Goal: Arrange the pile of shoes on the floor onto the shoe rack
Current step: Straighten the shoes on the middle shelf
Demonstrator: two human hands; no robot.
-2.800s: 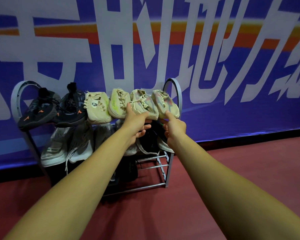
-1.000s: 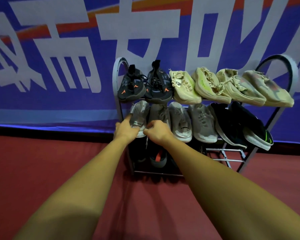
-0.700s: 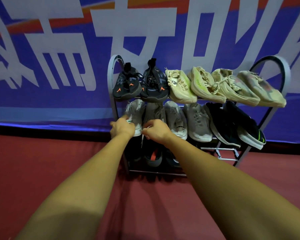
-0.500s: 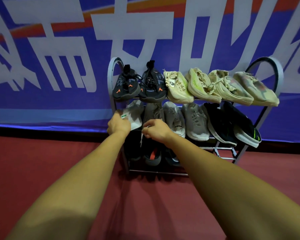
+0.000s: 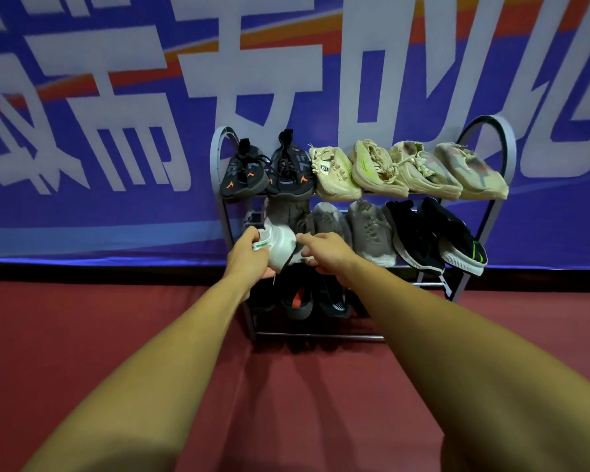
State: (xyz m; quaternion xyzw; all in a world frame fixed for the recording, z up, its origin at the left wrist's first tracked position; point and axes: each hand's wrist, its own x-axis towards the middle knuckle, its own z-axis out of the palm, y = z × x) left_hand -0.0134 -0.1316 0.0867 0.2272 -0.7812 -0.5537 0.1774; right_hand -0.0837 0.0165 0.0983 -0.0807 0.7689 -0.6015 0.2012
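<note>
Middle shelf, left end of rack. Left hand grips the heel of the white shoe, which sits at the shelf's front edge, heel toward the person. Right hand: thumb and fingers are curled at the shoe's right side; whether they pinch it or the grey shoe beside it, I cannot tell.

Step, as judged: seat the shoe straight. Point the toe to the wall, slide it in level, keep hold of the heel until the sole rests, and avoid nudging the neighbours.
</note>
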